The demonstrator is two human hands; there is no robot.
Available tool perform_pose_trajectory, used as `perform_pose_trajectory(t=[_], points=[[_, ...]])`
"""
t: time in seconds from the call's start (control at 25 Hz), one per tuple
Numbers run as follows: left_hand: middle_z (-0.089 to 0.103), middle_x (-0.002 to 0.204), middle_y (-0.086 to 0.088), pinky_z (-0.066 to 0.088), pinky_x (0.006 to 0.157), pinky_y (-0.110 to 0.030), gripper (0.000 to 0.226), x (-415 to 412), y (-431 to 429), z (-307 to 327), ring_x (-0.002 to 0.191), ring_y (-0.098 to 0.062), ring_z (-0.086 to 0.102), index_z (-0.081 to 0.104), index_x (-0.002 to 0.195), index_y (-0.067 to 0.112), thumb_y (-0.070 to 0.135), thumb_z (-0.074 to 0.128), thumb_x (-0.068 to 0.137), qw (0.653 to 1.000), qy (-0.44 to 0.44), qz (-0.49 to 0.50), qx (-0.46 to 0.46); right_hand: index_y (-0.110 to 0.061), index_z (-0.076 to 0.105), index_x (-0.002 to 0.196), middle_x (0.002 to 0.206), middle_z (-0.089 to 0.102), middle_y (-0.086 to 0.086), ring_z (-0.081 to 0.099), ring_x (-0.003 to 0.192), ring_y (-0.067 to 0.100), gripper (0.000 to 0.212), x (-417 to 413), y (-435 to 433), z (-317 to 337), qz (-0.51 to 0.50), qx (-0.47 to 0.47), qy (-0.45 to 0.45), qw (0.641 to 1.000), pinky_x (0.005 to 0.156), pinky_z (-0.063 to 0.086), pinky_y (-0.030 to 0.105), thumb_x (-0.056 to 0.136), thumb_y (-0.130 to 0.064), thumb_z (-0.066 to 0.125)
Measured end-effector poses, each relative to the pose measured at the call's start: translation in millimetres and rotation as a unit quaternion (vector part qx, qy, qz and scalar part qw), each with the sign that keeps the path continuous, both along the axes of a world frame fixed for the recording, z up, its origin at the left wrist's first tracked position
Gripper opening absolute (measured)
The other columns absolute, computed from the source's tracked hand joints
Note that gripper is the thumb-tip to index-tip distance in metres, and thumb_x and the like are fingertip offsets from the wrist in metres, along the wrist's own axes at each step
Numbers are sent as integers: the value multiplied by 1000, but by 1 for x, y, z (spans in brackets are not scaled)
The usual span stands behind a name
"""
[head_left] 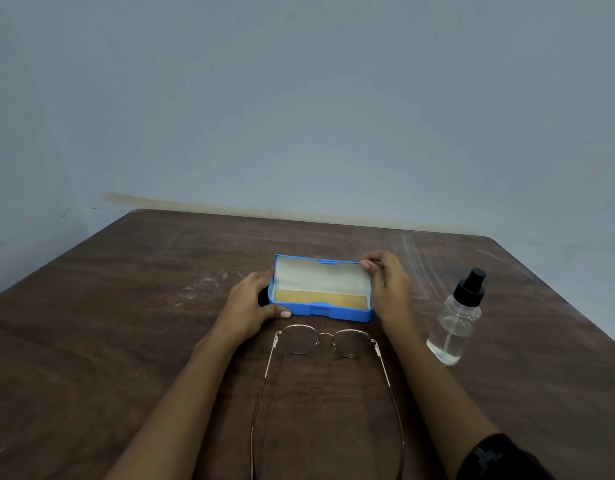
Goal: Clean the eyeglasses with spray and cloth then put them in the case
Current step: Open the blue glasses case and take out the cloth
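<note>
Glasses (325,336) lie on the bench (126,341) just before the case (334,311): light, fragile wire, probably best lifted by the bridge. Left hand (247,306) grips the case's end; right hand (391,282) pinches, seemingly, its lid (328,261).

bare room: wooden table (126,341), blank wall (299,98)

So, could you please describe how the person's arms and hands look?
The left hand and right hand are bare, with no gloves, rings or watch visible. Nothing covers the arms either, apart from a black sleeve with a faint grey marking, high on the right one.
</note>
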State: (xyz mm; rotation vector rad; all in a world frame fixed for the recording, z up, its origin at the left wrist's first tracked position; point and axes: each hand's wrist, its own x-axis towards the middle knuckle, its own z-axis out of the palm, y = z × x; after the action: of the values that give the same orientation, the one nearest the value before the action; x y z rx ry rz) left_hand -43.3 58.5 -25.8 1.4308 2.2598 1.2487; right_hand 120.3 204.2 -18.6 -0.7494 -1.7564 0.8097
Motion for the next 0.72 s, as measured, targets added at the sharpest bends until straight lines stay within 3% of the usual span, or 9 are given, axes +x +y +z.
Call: perform_pose_trajectory(t=[0.16,0.32,0.52,0.72], points=[[48,138,-4,31,95,-21,72,1,-1,-1,125,-19,42,46,131,14,10,77,66,1000,-16,-6,9,-7,66,89,80,63,3,55,78,16,17,-5,7,-7,-14,-70,48,996,65,41,18,91,-19,53],[45,140,-5,32,100,-25,74,1,0,-1,128,-19,41,42,133,13,13,76,67,1000,-10,-1,-3,-13,69,94,86,68,0,61,89,19,18,-6,5,-8,0,-119,89,989,79,47,33,91,-24,55],[45,137,-8,35,96,-28,78,3,0,-3,123,-23,42,36,135,13,19,76,69,1000,8,6,-20,-16,66,101,94,67,-6,60,88,5,15,3,-6,-7,84,-178,146,970,76,49,14,89,-18,57],[46,136,-9,37,98,-33,79,3,-2,-1,123,-25,44,37,133,11,16,78,66,1000,-16,4,-14,-15,61,113,109,63,1,58,100,7,25,11,-15,-6,105,-209,162,959,83,49,15,88,-15,58]])
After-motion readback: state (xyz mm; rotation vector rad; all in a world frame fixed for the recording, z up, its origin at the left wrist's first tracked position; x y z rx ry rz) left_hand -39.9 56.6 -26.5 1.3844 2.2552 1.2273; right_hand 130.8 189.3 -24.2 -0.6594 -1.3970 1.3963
